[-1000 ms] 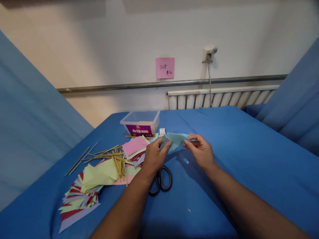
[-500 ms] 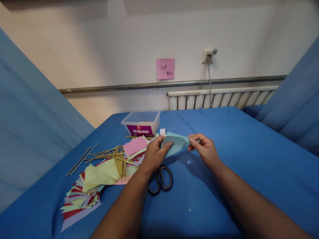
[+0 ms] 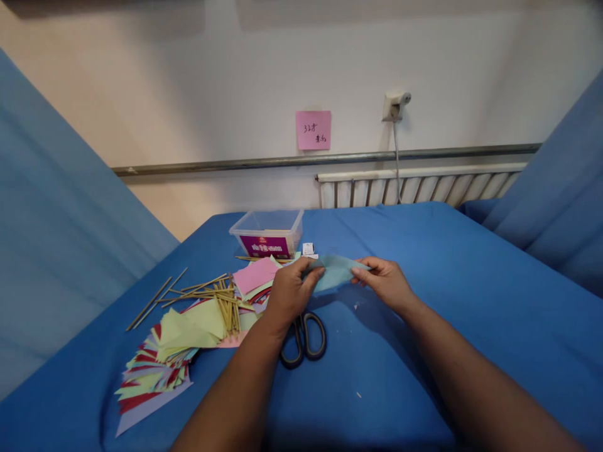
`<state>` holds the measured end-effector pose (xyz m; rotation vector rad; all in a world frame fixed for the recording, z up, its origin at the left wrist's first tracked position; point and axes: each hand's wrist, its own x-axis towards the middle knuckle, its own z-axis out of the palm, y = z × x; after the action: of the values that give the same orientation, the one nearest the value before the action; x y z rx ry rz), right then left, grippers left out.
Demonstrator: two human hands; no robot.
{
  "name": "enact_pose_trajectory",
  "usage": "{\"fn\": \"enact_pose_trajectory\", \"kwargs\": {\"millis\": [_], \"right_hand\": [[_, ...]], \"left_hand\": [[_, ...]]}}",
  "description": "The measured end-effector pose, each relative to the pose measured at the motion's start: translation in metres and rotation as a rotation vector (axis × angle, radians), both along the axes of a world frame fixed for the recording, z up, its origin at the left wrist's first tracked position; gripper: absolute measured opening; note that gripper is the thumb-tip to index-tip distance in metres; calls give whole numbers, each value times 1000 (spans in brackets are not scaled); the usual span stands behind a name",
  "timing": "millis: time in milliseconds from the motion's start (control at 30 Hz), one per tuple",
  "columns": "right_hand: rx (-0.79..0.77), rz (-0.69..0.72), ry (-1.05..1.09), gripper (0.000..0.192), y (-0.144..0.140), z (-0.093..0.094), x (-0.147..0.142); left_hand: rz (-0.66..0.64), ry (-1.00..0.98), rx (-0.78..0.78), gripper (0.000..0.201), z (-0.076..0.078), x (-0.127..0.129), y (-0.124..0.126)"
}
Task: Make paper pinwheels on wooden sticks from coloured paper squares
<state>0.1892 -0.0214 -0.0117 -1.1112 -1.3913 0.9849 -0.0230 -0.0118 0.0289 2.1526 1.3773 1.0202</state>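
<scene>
Both hands are pinched shut on one thing: a thin light-blue sheet of paper (image 3: 335,271), held just above the blue cloth-covered table (image 3: 424,301). The left hand (image 3: 291,294) grips its left end between thumb and fingers, and the right hand (image 3: 384,281) nips the right end, so the sheet hangs between them slightly bowed. Directly below the sheet and behind the left wrist lie black-handled scissors (image 3: 304,339), handles toward the person. To the left of the sheet sits a pink square of paper (image 3: 257,275) on a loose pile of pale green, red and lilac paper pieces (image 3: 174,345), with a scatter of thin wooden sticks (image 3: 207,295) across it. Beyond the sheet stands a clear plastic tub with a purple label (image 3: 268,233). I'd judge the work to be at the folding or creasing stage. Any further fold would call for the two ends to be brought together evenly, with the grip kept light so the thin paper neither tears nor buckles.
</scene>
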Motion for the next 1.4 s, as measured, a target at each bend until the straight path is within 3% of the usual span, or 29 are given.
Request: {"fn": "enact_pose_trajectory", "kwargs": {"millis": [100, 233, 333, 467, 600, 700, 800, 933, 1000, 1100, 1200, 1300, 1400], "right_hand": [[-37, -47, 74, 34, -1, 6, 3], [-46, -122, 175, 36, 4, 3, 5], [-17, -158, 234, 34, 6, -3, 5], [49, -184, 240, 32, 4, -3, 4], [70, -182, 253, 33, 6, -3, 4], [34, -180, 212, 35, 12, -7, 8], [-60, -174, 34, 35, 15, -18, 23], [-158, -24, -219, 28, 9, -36, 54], [-98, 38, -352, 24, 3, -40, 66], [5, 101, -511, 12, -9, -34, 70], [130, 84, -574, 36, -16, -25, 61], [33, 147, -543, 31, -16, -25, 51], [-33, 64, -577, 19, -11, -35, 47]], "left_hand": [[19, -106, -54, 29, -2, -1, 3], [4, -448, -172, 49, -5, 1, 8], [-51, -632, -278, 43, -7, 2, 9], [-65, -662, -392, 34, -7, 2, 8], [35, -680, -380, 32, -6, 1, 9], [86, -544, -331, 31, -7, -1, 12], [82, -241, -220, 26, -16, 0, 14], [-98, 138, -130, 17, -36, 12, 12], [-175, 249, -133, 14, -44, 19, 9], [-226, 344, -152, 10, -47, 26, 5], [-195, 361, -170, 8, -44, 27, 4], [-178, 358, -182, 8, -43, 25, 5], [-182, 347, -183, 15, -45, 23, 6]]}}
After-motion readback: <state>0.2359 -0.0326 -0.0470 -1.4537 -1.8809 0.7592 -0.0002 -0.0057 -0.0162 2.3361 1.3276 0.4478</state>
